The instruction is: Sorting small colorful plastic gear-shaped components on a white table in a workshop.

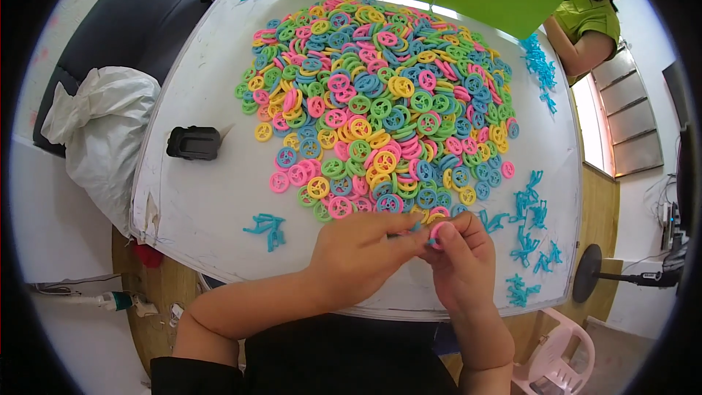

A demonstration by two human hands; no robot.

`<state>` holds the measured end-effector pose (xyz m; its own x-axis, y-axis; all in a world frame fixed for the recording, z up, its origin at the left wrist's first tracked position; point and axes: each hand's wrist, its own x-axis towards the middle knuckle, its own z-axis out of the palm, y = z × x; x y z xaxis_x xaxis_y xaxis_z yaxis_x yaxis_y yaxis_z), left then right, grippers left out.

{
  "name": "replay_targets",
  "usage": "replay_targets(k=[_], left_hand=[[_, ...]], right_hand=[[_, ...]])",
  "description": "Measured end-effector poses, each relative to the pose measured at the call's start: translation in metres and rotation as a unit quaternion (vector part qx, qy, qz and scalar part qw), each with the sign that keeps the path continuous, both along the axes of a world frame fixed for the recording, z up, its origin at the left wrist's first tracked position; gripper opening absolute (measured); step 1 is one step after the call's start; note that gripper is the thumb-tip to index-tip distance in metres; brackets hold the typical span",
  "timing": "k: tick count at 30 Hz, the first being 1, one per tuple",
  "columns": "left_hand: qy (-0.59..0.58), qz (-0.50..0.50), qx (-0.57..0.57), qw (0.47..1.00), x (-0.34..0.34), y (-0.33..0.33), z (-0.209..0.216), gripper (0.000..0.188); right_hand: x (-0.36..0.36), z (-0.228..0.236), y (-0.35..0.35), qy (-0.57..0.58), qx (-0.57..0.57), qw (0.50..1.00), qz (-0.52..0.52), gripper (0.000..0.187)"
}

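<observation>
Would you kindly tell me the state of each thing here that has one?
Pink wheel: gripped
Right hand: pinching the pink wheel
Left hand: close beside it, grip partly hidden
Other wheels: heaped, colours mixed
Blue pieces: scattered in loose clusters
Black tray: apart from the heap
White bag: crumpled

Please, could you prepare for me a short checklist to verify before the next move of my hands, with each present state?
1. Right hand holds the pink wheel: ok.
2. Left hand seems to pinch a small blue piece: ok.
3. Blue piece fitted into that wheel: cannot tell, fingers cover it.
4. More wheels piled ahead of the hands: ok.
5. Blue clips gathered in one group: not ok, scattered in several clusters.
</observation>
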<state>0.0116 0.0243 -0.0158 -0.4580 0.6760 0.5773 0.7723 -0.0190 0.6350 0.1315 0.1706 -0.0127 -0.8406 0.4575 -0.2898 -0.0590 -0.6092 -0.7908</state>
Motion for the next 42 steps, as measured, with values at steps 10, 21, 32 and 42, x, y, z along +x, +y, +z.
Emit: replay_targets(k=[10,21,32,42], left_hand=[[0.041,0.001,0.053,0.998,0.0,0.002,-0.002,0.039],[-0.166,-0.06,-0.051,0.983,-0.005,-0.005,-0.002,0.067],[-0.12,0.015,-0.061,0.991,0.01,-0.005,-0.007,0.057],[-0.036,-0.08,0.013,0.996,-0.011,0.003,0.017,0.04]], right_hand=[[0.009,-0.007,-0.001,-0.006,0.243,0.97,-0.003,0.016],[0.019,0.01,0.017,-0.002,0.473,0.877,0.084,0.04],[0.01,0.013,0.011,0.009,0.653,0.756,0.043,0.035],[0.016,0.009,0.026,-0.028,0.107,0.992,0.066,0.029]])
